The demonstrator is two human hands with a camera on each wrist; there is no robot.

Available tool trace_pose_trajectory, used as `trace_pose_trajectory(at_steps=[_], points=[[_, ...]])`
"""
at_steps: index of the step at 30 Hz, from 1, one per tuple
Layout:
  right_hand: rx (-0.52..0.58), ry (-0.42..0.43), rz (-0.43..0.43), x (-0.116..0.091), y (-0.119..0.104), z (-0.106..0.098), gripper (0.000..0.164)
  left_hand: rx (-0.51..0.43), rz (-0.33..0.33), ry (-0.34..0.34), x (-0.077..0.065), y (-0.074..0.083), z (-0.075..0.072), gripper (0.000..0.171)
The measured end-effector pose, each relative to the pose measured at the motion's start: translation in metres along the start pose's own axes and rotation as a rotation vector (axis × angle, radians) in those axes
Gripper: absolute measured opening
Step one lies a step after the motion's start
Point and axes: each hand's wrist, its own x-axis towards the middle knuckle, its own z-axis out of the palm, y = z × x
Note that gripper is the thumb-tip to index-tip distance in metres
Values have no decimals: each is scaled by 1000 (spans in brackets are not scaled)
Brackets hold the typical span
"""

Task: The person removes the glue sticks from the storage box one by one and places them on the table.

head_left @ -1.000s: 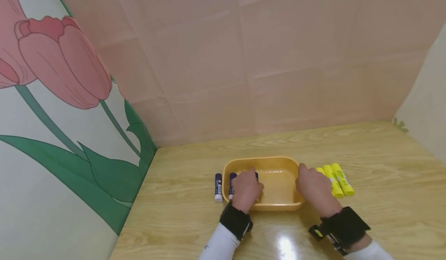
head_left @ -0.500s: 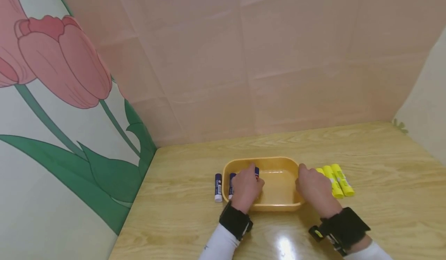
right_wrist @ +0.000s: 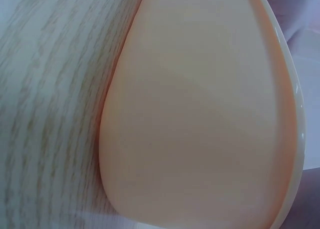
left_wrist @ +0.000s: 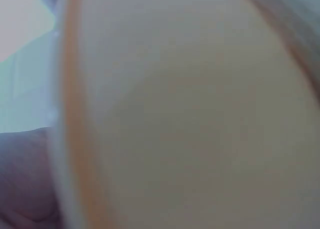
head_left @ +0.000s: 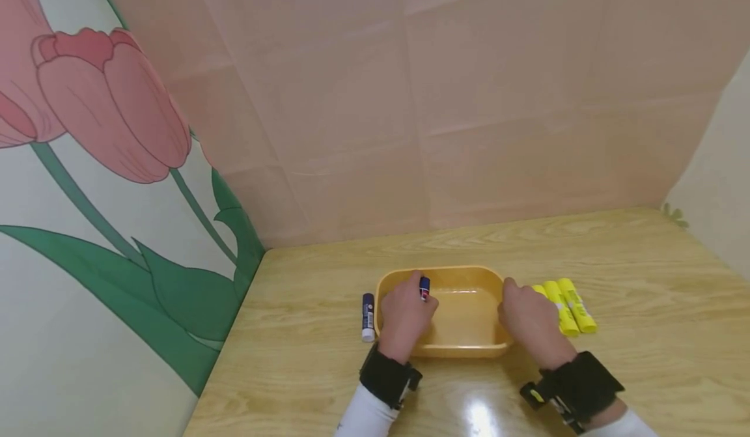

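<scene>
My left hand (head_left: 404, 310) reaches over the left end of a yellow-orange plastic tray (head_left: 469, 344), its fingers curled. Between thumb and fingers it pinches a glue stick (head_left: 424, 286) with a dark blue end; the rest is covered by the hand. My right hand (head_left: 530, 320) grips the tray's right rim. Outside the tray, to its left, lies another dark blue glue stick (head_left: 367, 318) with a white end. In both wrist views the tray's outer wall (right_wrist: 195, 119) fills most of the picture and hides what is inside.
Several yellow tubes (head_left: 577, 303) lie side by side just beyond my right hand. The wood-grain table (head_left: 281, 359) meets a pinkish covered wall (head_left: 351, 131) at the back. A tulip mural (head_left: 111, 105) stands at the left.
My left hand has shifted slightly left, with the glue stick in its grip moving along. The glue stick seen earlier at the tray's left end is now hidden. My right hand stays on the rim.
</scene>
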Motion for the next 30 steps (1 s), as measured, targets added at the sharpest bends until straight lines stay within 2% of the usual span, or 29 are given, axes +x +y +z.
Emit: trace_pose_trajectory(at_steps=[3,6,11,18,30], points=[[3,-5,4,0,1,1,16,-76,-25,-37,-2,0,-12,51],[2,11,-4,1,2,2,15,-113,-32,-47,-4,-2,-24,52],[-4,34,-19,2,2,3,15,-89,-16,-23,-7,-10,-43,49],[1,29,-16,1,2,1,14,-106,-94,-41,-10,-22,-70,51],[13,21,-19,2,2,1,15,-119,-131,-64,-13,-37,-84,50]])
